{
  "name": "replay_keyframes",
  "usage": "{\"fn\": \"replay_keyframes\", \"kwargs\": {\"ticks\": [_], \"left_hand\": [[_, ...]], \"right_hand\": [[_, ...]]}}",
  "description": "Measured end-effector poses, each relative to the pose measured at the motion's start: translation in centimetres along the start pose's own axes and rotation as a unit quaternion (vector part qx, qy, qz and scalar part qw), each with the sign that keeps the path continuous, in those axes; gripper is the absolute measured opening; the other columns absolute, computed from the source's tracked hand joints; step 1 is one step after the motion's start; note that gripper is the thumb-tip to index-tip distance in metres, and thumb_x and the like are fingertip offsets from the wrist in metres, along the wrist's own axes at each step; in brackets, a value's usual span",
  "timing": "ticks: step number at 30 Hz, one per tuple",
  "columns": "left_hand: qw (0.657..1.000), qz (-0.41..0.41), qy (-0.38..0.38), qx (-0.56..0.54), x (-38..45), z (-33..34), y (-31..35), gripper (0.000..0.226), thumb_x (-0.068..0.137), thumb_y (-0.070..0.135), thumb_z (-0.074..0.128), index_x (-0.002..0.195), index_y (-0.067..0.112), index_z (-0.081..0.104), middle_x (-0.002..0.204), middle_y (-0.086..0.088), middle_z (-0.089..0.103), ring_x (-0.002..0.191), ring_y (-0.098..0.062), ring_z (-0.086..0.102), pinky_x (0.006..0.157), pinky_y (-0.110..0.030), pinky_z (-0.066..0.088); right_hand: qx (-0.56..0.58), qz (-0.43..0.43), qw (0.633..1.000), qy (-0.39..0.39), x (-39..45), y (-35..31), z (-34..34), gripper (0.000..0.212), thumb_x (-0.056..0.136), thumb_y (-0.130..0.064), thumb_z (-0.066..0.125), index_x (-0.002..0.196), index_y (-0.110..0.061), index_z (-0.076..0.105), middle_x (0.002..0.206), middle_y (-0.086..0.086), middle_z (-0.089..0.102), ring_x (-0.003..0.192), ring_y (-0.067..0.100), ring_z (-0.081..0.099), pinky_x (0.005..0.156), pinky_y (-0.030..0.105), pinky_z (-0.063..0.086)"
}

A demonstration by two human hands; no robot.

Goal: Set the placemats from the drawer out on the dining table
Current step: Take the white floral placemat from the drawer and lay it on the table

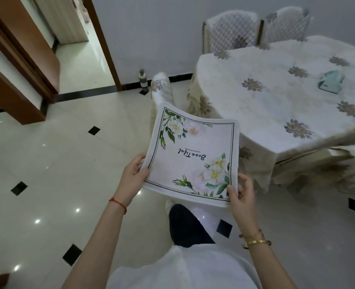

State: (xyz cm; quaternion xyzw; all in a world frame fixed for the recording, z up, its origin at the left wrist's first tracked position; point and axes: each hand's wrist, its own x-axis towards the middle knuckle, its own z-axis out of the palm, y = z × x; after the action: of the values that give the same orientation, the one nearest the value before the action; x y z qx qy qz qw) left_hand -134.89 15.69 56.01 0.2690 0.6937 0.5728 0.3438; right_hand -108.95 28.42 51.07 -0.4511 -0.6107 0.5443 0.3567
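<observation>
I hold a white placemat [193, 155] printed with flowers and dark script, flat in front of me above the tiled floor. My left hand [133, 176] grips its near left corner and my right hand [241, 195] pinches its near right corner. Whether more mats lie beneath the top one cannot be told. The dining table [262, 113], draped in a cream floral tablecloth, stands to the right, just beyond the placemat's far edge.
A pale green folded item [331, 81] lies on the table. Two covered chairs [233, 32] stand behind the table, another covered chair [162, 88] at its left end. A small bottle [143, 80] sits by the wall. A wooden door frame [103, 42] opens at upper left.
</observation>
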Motion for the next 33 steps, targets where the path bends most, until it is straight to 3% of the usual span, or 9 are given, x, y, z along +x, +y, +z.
{"fn": "replay_keyframes", "kwargs": {"ticks": [6, 10, 14, 16, 21, 26, 30, 33], "left_hand": [[0.999, 0.005, -0.032, 0.008, 12.7, -2.4, 2.3, 0.054, 0.085, -0.014, 0.042, 0.122, 0.022, 0.057, 0.109, 0.003, 0.069, 0.092, -0.004, 0.067, 0.072, -0.014, 0.051], [0.998, 0.014, -0.061, 0.009, 21.6, -3.2, 4.9, 0.055, 0.084, -0.015, 0.041, 0.120, 0.022, 0.057, 0.107, 0.002, 0.069, 0.087, -0.005, 0.068, 0.070, -0.015, 0.052], [0.995, 0.019, -0.095, 0.007, 30.0, -4.1, 6.9, 0.054, 0.085, -0.014, 0.042, 0.122, 0.023, 0.057, 0.112, -0.002, 0.069, 0.092, -0.008, 0.068, 0.072, -0.017, 0.053], [0.993, 0.018, -0.116, 0.006, 33.8, -4.5, 7.5, 0.053, 0.085, -0.014, 0.043, 0.124, 0.020, 0.056, 0.115, -0.004, 0.068, 0.094, -0.009, 0.068, 0.073, -0.017, 0.053], [0.982, 0.020, -0.186, 0.011, 42.9, -5.3, 8.1, 0.054, 0.086, -0.013, 0.044, 0.122, 0.025, 0.057, 0.115, -0.003, 0.068, 0.098, -0.012, 0.067, 0.076, -0.019, 0.054], [0.962, 0.010, -0.269, 0.043, 51.3, -5.5, 8.7, 0.052, 0.085, -0.014, 0.043, 0.123, 0.018, 0.057, 0.107, 0.000, 0.070, 0.092, -0.012, 0.069, 0.072, -0.018, 0.053], [0.941, 0.015, -0.334, 0.057, 57.3, -5.3, 9.2, 0.054, 0.083, -0.016, 0.043, 0.119, 0.021, 0.058, 0.109, 0.001, 0.070, 0.094, -0.012, 0.068, 0.078, -0.021, 0.055], [0.923, 0.010, -0.379, 0.068, 60.7, -4.5, 9.1, 0.053, 0.083, -0.016, 0.044, 0.122, 0.018, 0.058, 0.111, 0.002, 0.069, 0.097, -0.012, 0.067, 0.081, -0.022, 0.054]], "right_hand": [[-0.014, 0.006, 0.999, 0.038, 10.1, -0.2, 6.1, 0.030, 0.093, -0.008, 0.057, 0.118, -0.023, 0.048, 0.093, -0.001, 0.070, 0.088, 0.018, 0.068, 0.077, 0.039, 0.058], [0.006, 0.001, 0.997, 0.077, 17.0, -1.8, 9.6, 0.030, 0.093, -0.006, 0.056, 0.118, -0.021, 0.048, 0.096, -0.005, 0.071, 0.091, 0.017, 0.069, 0.076, 0.033, 0.058], [0.005, 0.008, 0.993, 0.120, 22.9, -3.3, 12.8, 0.033, 0.094, -0.008, 0.056, 0.117, -0.030, 0.049, 0.096, 0.007, 0.071, 0.086, 0.020, 0.068, 0.079, 0.043, 0.057], [0.001, 0.019, 0.990, 0.142, 25.2, -3.6, 14.1, 0.033, 0.093, -0.008, 0.056, 0.120, -0.025, 0.048, 0.095, 0.008, 0.071, 0.086, 0.022, 0.068, 0.080, 0.049, 0.056], [-0.008, 0.021, 0.979, 0.201, 29.2, -4.5, 17.9, 0.032, 0.093, -0.006, 0.056, 0.120, -0.019, 0.047, 0.090, 0.007, 0.071, 0.083, 0.027, 0.069, 0.073, 0.045, 0.057], [0.004, 0.039, 0.960, 0.278, 32.4, -6.1, 22.5, 0.031, 0.093, 0.000, 0.054, 0.117, -0.019, 0.049, 0.095, 0.004, 0.071, 0.083, 0.013, 0.069, 0.067, 0.020, 0.055], [0.007, 0.062, 0.941, 0.332, 34.6, -6.4, 26.0, 0.029, 0.094, -0.003, 0.053, 0.119, -0.017, 0.049, 0.098, 0.006, 0.072, 0.089, 0.017, 0.070, 0.071, 0.028, 0.057], [0.000, 0.072, 0.922, 0.380, 35.8, -6.3, 27.6, 0.032, 0.094, -0.005, 0.054, 0.116, -0.028, 0.050, 0.098, 0.004, 0.072, 0.089, 0.019, 0.070, 0.073, 0.034, 0.057]]}}
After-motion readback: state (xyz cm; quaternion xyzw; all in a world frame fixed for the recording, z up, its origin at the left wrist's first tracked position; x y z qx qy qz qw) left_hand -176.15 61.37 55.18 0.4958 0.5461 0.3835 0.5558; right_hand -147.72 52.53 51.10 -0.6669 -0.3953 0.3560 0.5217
